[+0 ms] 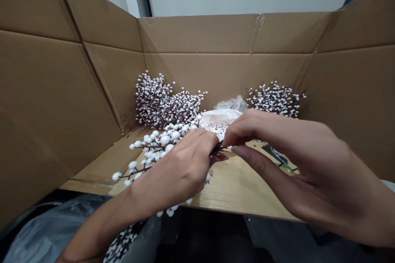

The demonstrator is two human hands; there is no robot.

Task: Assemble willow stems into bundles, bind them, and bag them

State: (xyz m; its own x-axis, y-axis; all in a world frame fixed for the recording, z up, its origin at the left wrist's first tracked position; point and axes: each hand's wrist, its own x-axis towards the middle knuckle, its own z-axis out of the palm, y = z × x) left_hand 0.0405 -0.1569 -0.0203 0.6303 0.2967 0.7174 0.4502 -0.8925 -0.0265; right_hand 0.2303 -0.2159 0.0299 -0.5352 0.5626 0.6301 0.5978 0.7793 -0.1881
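White-berry sprig centre frame: left hand grip clamped round stems, steadying; right hand fingertips pinched on stem end; wooden bench beneath.

**Two bare hands, polished nails**

The left hand and the right hand are uncovered. The left forearm and the right forearm are bare up to the near edge of the view. The fingers are slender. The left thumbnail wears a dark reddish-brown polish. The right thumbnail is long and rounded, coated in a duller brownish mauve.
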